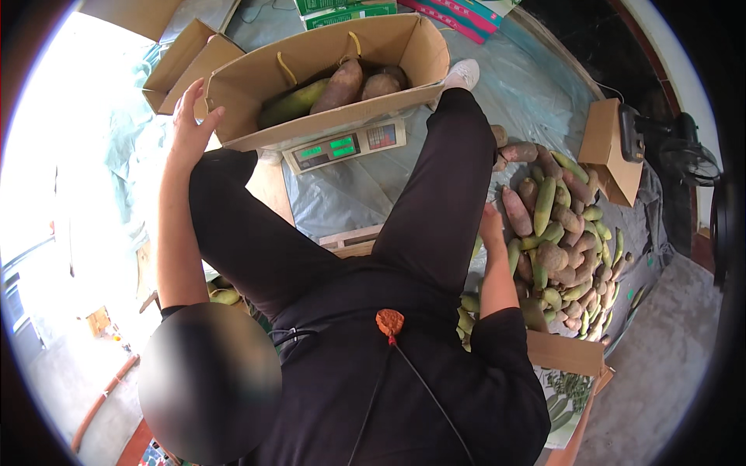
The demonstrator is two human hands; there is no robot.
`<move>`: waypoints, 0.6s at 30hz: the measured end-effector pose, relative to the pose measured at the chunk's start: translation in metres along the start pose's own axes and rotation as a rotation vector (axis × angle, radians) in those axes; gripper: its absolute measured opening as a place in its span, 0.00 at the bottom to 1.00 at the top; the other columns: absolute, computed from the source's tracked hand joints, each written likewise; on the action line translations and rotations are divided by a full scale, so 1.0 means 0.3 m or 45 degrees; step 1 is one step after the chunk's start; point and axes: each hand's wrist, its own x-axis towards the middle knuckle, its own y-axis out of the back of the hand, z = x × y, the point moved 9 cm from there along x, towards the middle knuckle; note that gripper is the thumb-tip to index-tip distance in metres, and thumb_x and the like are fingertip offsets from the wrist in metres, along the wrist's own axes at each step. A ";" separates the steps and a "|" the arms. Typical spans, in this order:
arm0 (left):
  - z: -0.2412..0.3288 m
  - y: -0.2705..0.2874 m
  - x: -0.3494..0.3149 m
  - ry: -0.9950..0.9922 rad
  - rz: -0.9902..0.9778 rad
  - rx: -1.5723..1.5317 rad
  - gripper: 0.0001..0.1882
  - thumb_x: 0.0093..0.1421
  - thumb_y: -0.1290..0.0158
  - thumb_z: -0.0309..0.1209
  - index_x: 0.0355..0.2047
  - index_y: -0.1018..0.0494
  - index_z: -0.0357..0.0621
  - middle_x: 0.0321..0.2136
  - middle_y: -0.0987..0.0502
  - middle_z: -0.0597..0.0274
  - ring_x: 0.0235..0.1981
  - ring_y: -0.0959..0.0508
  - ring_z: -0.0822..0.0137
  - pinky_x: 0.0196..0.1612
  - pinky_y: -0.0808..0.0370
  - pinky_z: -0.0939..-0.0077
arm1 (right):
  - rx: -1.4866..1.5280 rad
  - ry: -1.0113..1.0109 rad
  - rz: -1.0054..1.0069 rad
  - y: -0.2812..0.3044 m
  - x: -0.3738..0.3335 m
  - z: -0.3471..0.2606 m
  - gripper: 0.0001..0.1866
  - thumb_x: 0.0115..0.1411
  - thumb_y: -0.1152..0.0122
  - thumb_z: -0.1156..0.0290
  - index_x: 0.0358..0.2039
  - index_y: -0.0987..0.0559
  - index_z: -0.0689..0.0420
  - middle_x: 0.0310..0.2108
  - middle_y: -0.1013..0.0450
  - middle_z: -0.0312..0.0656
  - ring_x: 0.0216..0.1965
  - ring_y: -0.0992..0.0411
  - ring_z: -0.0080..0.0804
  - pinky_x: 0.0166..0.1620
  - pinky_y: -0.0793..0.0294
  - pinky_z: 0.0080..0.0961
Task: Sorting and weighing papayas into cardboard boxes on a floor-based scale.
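Close to the left end of a long cardboard box [350, 109], my left hand [189, 128] is raised with its fingers apart, holding nothing. In the box lie a large green root vegetable [295, 106] and several purplish-brown roots [339, 87]. The box rests on a scale [346, 146] with a lit green display. Beside my right thigh, my right hand [491, 227] hangs down at the near edge of a heap of green and reddish-brown root vegetables [556, 248]. Its fingers are mostly hidden, so I cannot see whether it grips anything.
Yellow cord handles [286, 68] stand up inside the box. An open cardboard carton [186, 66] is behind it to the left. Right of the heap are a small carton [610, 151] and a black fan [688, 159]. Another carton [563, 353] stands by my right elbow.
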 end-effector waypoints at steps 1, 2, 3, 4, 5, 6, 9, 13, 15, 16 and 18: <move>-0.013 0.009 -0.007 0.024 0.008 -0.002 0.31 0.52 0.43 0.34 0.57 0.39 0.46 0.52 0.33 0.49 0.56 0.36 0.55 0.56 0.38 0.62 | 0.113 -0.109 0.009 -0.047 -0.027 0.009 0.11 0.54 0.46 0.75 0.38 0.23 0.62 0.27 0.25 0.38 0.27 0.28 0.30 0.33 0.28 0.25; -0.014 0.015 -0.012 0.027 0.008 0.007 0.31 0.52 0.43 0.34 0.57 0.39 0.46 0.52 0.33 0.49 0.56 0.36 0.55 0.56 0.38 0.62 | 0.225 -0.222 0.021 -0.091 -0.057 0.008 0.11 0.56 0.47 0.73 0.38 0.24 0.62 0.28 0.25 0.39 0.28 0.28 0.31 0.34 0.28 0.26; -0.020 0.020 -0.016 0.061 0.010 0.020 0.31 0.52 0.43 0.34 0.57 0.39 0.46 0.52 0.33 0.49 0.56 0.36 0.55 0.56 0.38 0.62 | 0.231 -0.224 0.014 -0.125 -0.079 -0.020 0.11 0.56 0.47 0.73 0.38 0.24 0.62 0.28 0.25 0.39 0.28 0.28 0.31 0.34 0.28 0.26; -0.026 0.024 -0.019 0.094 0.013 0.030 0.31 0.52 0.43 0.34 0.57 0.39 0.46 0.51 0.33 0.49 0.56 0.36 0.56 0.56 0.37 0.62 | 0.762 -0.473 -0.046 -0.186 -0.118 -0.015 0.11 0.57 0.48 0.71 0.38 0.24 0.62 0.29 0.25 0.40 0.30 0.27 0.31 0.35 0.29 0.26; -0.023 0.016 -0.015 0.087 0.006 0.024 0.31 0.52 0.43 0.34 0.57 0.39 0.46 0.51 0.33 0.49 0.56 0.36 0.56 0.56 0.37 0.62 | 1.292 -0.721 -0.091 -0.234 -0.157 -0.004 0.12 0.58 0.49 0.69 0.38 0.24 0.61 0.30 0.25 0.41 0.31 0.27 0.32 0.36 0.29 0.26; -0.022 0.012 -0.012 0.074 0.004 0.042 0.32 0.52 0.43 0.34 0.57 0.39 0.47 0.51 0.32 0.49 0.56 0.35 0.56 0.56 0.37 0.62 | 1.293 -0.724 -0.081 -0.271 -0.111 -0.021 0.12 0.58 0.49 0.69 0.38 0.24 0.61 0.30 0.25 0.41 0.31 0.27 0.32 0.36 0.29 0.26; -0.029 0.004 -0.004 0.062 0.003 0.026 0.32 0.52 0.43 0.33 0.57 0.39 0.48 0.51 0.32 0.50 0.55 0.35 0.56 0.56 0.37 0.63 | 1.372 -0.751 -0.131 -0.327 -0.133 0.055 0.12 0.59 0.50 0.68 0.38 0.24 0.60 0.31 0.25 0.41 0.32 0.27 0.32 0.36 0.29 0.26; -0.040 0.000 -0.003 0.053 0.001 0.072 0.32 0.51 0.43 0.33 0.57 0.39 0.48 0.50 0.32 0.50 0.55 0.34 0.56 0.55 0.36 0.62 | 1.469 -0.778 -0.232 -0.397 -0.109 0.154 0.12 0.59 0.51 0.68 0.38 0.24 0.59 0.31 0.25 0.41 0.33 0.27 0.31 0.37 0.29 0.25; -0.029 -0.013 0.005 0.047 -0.008 0.054 0.32 0.51 0.43 0.33 0.57 0.40 0.48 0.50 0.32 0.50 0.55 0.35 0.56 0.55 0.36 0.62 | 1.514 -0.780 -0.263 -0.388 -0.084 0.204 0.12 0.60 0.51 0.68 0.38 0.23 0.59 0.32 0.25 0.41 0.33 0.27 0.31 0.37 0.30 0.25; -0.030 -0.015 0.007 0.051 -0.013 0.048 0.33 0.51 0.43 0.33 0.57 0.40 0.48 0.50 0.32 0.50 0.55 0.35 0.56 0.54 0.36 0.62 | 1.535 -0.777 -0.289 -0.382 -0.061 0.195 0.12 0.60 0.51 0.68 0.38 0.23 0.59 0.32 0.25 0.41 0.33 0.27 0.31 0.37 0.30 0.25; -0.035 -0.024 0.011 0.046 -0.013 0.032 0.33 0.51 0.43 0.33 0.58 0.41 0.48 0.50 0.31 0.50 0.55 0.35 0.55 0.54 0.36 0.62 | 1.549 -0.761 -0.307 -0.342 -0.018 0.181 0.12 0.60 0.51 0.67 0.38 0.23 0.58 0.32 0.25 0.41 0.34 0.27 0.31 0.37 0.30 0.25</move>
